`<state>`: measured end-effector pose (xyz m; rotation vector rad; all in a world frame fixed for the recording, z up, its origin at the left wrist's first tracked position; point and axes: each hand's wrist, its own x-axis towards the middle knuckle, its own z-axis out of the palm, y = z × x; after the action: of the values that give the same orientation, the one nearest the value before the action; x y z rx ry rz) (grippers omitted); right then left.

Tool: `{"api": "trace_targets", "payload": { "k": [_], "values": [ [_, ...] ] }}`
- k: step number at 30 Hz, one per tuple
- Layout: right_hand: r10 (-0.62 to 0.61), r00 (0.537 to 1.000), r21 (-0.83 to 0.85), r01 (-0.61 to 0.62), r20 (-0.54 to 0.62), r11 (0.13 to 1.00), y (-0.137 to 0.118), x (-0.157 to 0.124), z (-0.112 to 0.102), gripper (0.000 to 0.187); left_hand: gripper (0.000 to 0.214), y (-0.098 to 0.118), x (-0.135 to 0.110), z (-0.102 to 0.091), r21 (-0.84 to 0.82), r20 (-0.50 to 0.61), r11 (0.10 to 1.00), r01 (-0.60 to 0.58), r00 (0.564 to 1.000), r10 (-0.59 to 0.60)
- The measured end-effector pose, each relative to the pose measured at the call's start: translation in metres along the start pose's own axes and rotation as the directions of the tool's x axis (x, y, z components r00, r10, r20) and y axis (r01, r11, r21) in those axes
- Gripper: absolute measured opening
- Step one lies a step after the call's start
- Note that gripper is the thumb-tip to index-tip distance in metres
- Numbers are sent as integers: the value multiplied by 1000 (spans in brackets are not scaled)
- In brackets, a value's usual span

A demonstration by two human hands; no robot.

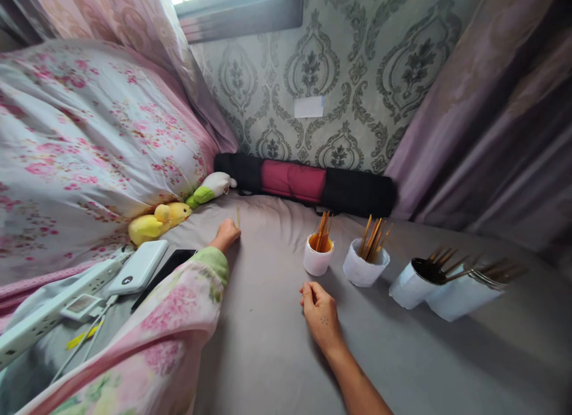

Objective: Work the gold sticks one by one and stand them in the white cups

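My left hand, reaching out over the grey sheet, is closed around a thin wooden stick that points upward. My right hand rests closer to me, its fingers curled in, and nothing shows sticking out of them. Just beyond it stands a white cup with an orange inside and several thin sticks in it. To its right, a second white cup holds more sticks. Farther right are two blurred whitish containers, a dark-mouthed one and another, both with brown sticks.
A black and red long bag lies along the wall. At left are a yellow plush toy, a white and green plush toy, a power strip, a white power bank with cables, and a dark phone-like slab.
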<state>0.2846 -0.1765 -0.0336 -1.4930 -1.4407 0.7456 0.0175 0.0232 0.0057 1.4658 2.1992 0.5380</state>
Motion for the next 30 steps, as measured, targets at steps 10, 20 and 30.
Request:
{"api": "trace_targets", "payload": {
  "k": [10, 20, 30],
  "values": [
    [13, 1000, -4, -13, 3, 1000, -1, -1, 0, 33, 13, -2, 6, 4, 166, -40, 986, -9, 999, 16],
    [1, 1000, -30, -1, -2, 1000, -3, -1, -1, 32, 10, -3, 7, 3, 262, -21, 964, -39, 999, 46],
    [0, 1000, -27, 0, -8, 1000, -5, -1, -2, 31, 14, -3, 7, 5, 263, -57, 964, -43, 997, 60]
  ]
}}
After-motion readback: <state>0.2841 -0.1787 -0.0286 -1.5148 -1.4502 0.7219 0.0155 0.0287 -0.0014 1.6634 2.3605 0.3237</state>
